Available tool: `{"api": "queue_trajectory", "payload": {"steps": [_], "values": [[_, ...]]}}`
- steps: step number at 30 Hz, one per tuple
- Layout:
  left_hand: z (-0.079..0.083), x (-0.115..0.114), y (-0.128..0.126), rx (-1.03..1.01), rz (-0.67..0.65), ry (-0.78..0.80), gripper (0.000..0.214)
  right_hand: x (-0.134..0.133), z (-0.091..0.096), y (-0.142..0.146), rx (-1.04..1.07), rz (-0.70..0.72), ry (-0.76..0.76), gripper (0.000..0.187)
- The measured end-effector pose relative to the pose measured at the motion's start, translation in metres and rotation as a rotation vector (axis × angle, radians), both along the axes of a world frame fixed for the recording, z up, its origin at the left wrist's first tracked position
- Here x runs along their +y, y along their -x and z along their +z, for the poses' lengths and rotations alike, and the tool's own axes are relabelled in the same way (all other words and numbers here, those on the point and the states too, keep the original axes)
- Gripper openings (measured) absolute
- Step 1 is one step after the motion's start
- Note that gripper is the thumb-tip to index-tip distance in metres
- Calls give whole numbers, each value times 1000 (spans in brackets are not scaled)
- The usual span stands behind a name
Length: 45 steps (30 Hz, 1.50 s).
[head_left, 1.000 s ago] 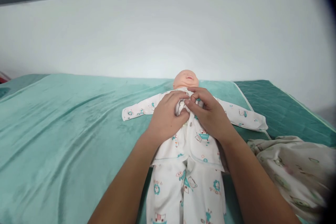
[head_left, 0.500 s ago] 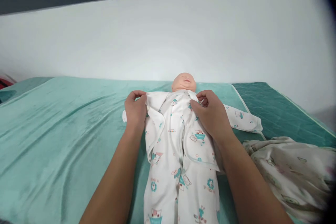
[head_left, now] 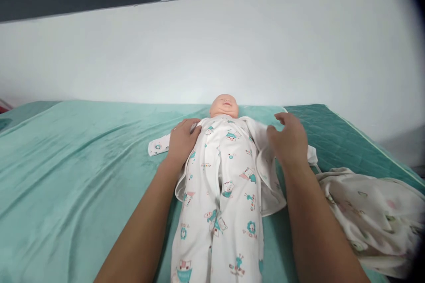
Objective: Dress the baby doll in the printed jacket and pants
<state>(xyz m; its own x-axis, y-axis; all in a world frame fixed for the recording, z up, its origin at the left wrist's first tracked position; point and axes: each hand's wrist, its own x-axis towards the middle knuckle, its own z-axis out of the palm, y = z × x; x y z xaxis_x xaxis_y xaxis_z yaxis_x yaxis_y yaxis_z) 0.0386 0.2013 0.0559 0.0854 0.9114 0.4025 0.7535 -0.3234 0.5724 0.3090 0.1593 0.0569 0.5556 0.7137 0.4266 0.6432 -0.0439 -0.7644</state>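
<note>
A baby doll (head_left: 225, 105) lies face up with its head away from me. White printed baby trousers (head_left: 217, 194) lie over its front, reaching up to the neck. Beneath them is a matching white jacket (head_left: 272, 185), its front flaps spread out to both sides and its sleeves stretched outward. My left hand (head_left: 183, 139) rests at the doll's shoulder on the left, thumb apart from the fingers, touching the cloth. Over the right sleeve, my right hand (head_left: 289, 138) is raised with thumb and forefinger apart, close to the jacket's edge.
A crumpled pale patterned cloth (head_left: 375, 216) lies at the right, near my right forearm. Light green bedding (head_left: 93, 177) covers the surface, with a darker green quilted mat (head_left: 335, 132) on the right. A white wall (head_left: 199, 53) stands behind.
The jacket flaps that my hands held over the trousers now lie spread outward, baring the trousers' front. My right hand has moved right and its fingers have parted; the left has loosened its pinch.
</note>
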Motion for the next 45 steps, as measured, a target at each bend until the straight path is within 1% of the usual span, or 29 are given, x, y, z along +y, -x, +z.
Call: {"api": "queue_trajectory", "payload": {"steps": [1,3,5,6,8,11,14,17,18,19,20,21,23,24,25,26,28,30,32,34,35,36,39,40,42,43,45], "values": [[-1,1,1,31,10,-11,28,0,-2,1,-99,38,28,35],[-1,2,0,101,34,-37,30,0,-7,7,-232,189,62,43],[-1,1,-3,179,63,-65,33,1,-10,18,-298,361,67,42],[-1,1,-4,217,75,-77,36,2,-11,22,-315,424,64,41],[0,-1,-5,283,103,-94,41,5,-12,29,-336,493,69,45],[-1,-2,-1,347,185,-107,45,12,-13,29,-348,498,115,49],[-3,-1,9,364,275,-88,43,21,-14,15,-384,461,235,50],[-6,0,16,364,287,-54,42,29,-15,-7,-393,357,422,44],[-7,0,17,362,273,-51,42,30,-15,-12,-380,313,451,43],[-8,0,17,359,255,-51,43,30,-14,-15,-367,273,433,42],[-8,0,17,356,236,-51,43,29,-13,-14,-363,250,363,43],[-8,-1,16,354,219,-47,43,26,-11,-9,-366,247,250,44],[-6,-3,13,363,191,-29,42,20,-3,8,-397,312,-2,46],[-5,-4,12,375,180,-19,42,16,1,18,-417,376,-78,45],[-4,-5,10,390,171,-11,42,13,4,27,-436,460,-89,44],[-3,-6,9,406,165,-4,43,11,7,34,-440,540,-62,44],[-2,-8,7,433,161,4,43,11,9,37,-440,626,61,50],[-2,-10,7,445,157,7,44,15,5,28,-448,605,208,57],[-3,-11,7,446,154,11,45,20,-1,13,-468,535,342,58],[-4,-11,6,445,157,21,45,23,-6,2,-478,474,408,55],[-5,-11,6,444,162,28,45,23,-7,1,-489,447,394,54],[-5,-11,6,442,167,33,45,21,-6,3,-507,425,349,54],[-5,-12,5,424,164,29,46,8,6,26,-529,417,110,51],[-5,-12,5,415,160,21,47,2,11,38,-501,444,33,48],[-5,-13,5,396,153,11,47,-9,22,64,-427,544,-58,41],[-4,-14,6,386,153,10,46,-14,27,76,-423,605,-70,38],[-4,-14,7,369,159,12,43,-16,32,98,-505,692,-42,37]]}}
